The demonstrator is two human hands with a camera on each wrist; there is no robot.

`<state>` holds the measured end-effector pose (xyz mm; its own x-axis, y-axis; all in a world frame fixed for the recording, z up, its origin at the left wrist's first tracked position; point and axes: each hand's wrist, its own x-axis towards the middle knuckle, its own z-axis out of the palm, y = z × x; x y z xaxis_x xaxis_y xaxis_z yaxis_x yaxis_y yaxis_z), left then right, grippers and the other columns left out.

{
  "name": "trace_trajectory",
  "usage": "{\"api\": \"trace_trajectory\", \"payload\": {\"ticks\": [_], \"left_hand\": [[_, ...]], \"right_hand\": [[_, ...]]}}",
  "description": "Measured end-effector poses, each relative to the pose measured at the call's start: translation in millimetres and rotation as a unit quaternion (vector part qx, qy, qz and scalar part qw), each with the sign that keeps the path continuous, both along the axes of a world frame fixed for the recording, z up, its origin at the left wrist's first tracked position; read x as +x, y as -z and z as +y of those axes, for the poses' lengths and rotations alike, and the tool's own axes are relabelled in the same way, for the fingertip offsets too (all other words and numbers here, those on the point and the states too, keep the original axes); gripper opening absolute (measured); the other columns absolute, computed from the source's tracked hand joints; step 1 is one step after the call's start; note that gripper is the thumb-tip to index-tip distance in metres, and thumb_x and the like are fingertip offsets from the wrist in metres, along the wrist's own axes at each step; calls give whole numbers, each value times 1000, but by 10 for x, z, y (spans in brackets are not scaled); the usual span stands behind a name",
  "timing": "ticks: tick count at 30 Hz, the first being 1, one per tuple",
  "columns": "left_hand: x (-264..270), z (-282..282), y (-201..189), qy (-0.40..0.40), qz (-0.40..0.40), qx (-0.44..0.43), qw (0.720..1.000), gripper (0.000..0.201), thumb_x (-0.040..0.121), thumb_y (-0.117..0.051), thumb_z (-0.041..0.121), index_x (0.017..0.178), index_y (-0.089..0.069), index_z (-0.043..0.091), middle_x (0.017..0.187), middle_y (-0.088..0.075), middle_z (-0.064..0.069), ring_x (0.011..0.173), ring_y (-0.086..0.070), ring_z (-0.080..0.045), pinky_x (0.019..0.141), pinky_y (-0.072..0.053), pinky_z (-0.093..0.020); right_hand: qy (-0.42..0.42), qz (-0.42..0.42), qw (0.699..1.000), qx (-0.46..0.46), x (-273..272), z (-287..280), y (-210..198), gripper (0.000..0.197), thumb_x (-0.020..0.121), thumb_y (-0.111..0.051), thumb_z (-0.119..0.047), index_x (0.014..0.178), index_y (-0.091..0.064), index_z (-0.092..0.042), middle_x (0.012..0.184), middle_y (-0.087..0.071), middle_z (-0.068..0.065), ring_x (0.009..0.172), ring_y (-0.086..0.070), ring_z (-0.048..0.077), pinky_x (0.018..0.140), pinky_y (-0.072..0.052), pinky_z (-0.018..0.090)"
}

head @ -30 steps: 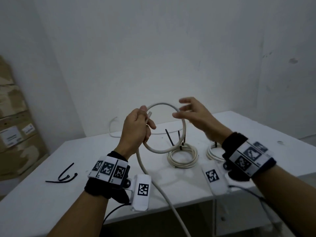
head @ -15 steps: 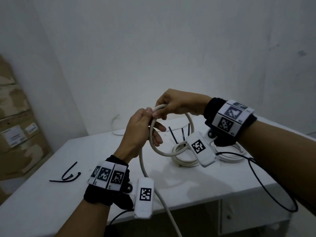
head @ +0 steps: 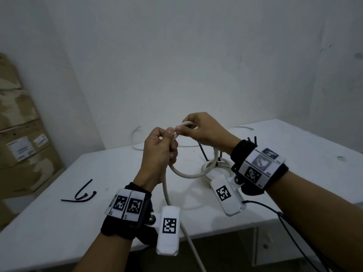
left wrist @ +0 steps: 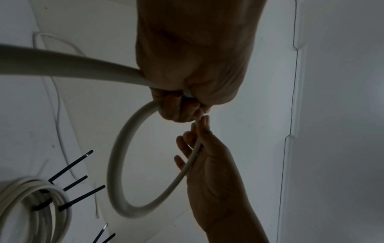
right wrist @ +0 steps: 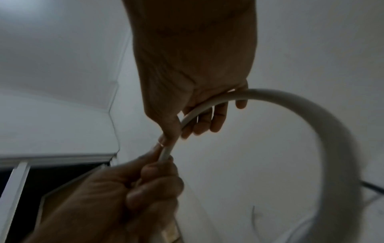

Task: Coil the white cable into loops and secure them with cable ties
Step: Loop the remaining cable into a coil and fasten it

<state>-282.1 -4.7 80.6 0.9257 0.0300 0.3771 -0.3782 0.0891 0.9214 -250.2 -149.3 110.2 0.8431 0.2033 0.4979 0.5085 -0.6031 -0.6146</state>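
First loop forming: left hand (head: pixel 160 148) fist-grips white cable (head: pixel 188 174), right hand (head: pixel 204 130) pinches it w/ thumb & fingers; next, feed another turn.

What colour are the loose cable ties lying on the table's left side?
Black. The loose cable ties lie on the white table, clearest in the head view.

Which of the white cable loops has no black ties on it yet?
The single loop held up between the left hand and right hand has none. The coiled bundle lying on the table already carries black ties.
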Motion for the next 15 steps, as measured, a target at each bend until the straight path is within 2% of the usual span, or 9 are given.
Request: {"api": "trace_trajectory", "payload": {"ticks": [1,2,4,6,8,9,10,12,15], "left_hand": [[14,8,-12,-2,2,-14,1000,28,99,-49,24,75,-38,15,50,-45,3,38,-30,-9,39,-24,-17],[31,29,-32,-4,4,-29,1000,28,99,-48,23,75,-37,15,49,-44,4,37,-28,-8,39,-23,-16],[70,89,-77,0,6,-67,998,29,100,-47,22,74,-36,16,48,-43,5,36,-27,-7,39,-20,-16],[105,139,-115,11,6,-95,995,29,100,-46,21,73,-35,17,48,-42,4,36,-26,-7,40,-17,-16],[100,141,-138,17,8,-101,995,28,100,-45,21,74,-37,17,50,-42,3,36,-28,-6,39,-19,-16],[85,129,-142,20,8,-98,995,27,100,-45,21,74,-38,17,51,-43,3,37,-30,-7,38,-21,-16],[70,119,-142,22,5,-97,995,26,100,-45,22,76,-39,16,52,-44,2,38,-32,-8,37,-24,-16],[27,122,-135,21,-10,-87,996,23,101,-44,23,80,-43,13,52,-50,0,40,-43,-12,38,-36,-20],[-15,117,-113,21,-35,-68,997,21,102,-40,24,93,-49,7,60,-63,-4,52,-62,-19,50,-54,-29]], "right_hand": [[62,-67,996,-21,-13,-5,26,32,81,-65,-48,95,-57,-20,86,-58,-6,78,-53,11,76,-40,33],[111,-151,982,-4,-45,-22,77,36,81,-65,-47,100,-55,-18,94,-57,-5,86,-54,13,80,-39,34],[115,-287,949,59,-212,4,260,32,83,-60,-42,96,-57,-13,90,-57,-4,82,-56,17,79,-38,32],[56,-273,960,4,-356,91,516,35,87,-46,-45,91,-59,-14,82,-63,-4,76,-59,18,85,-35,29],[3,-193,975,-108,-391,158,721,43,89,-32,-48,93,-59,-14,78,-65,-2,73,-60,20,94,-35,33],[-8,-180,974,-140,-376,180,788,43,91,-29,-44,92,-57,-13,73,-63,-1,68,-58,22,91,-40,39],[-13,-188,971,-147,-351,196,823,39,92,-28,-40,90,-55,-11,69,-59,1,63,-53,24,82,-44,43],[-13,-221,967,-126,-334,246,856,31,94,-30,-31,85,-51,-10,63,-53,2,55,-47,25,68,-46,44],[-6,-235,968,-85,-375,353,934,28,94,-29,-28,84,-49,-10,61,-54,4,52,-44,25,62,-44,42]]}}
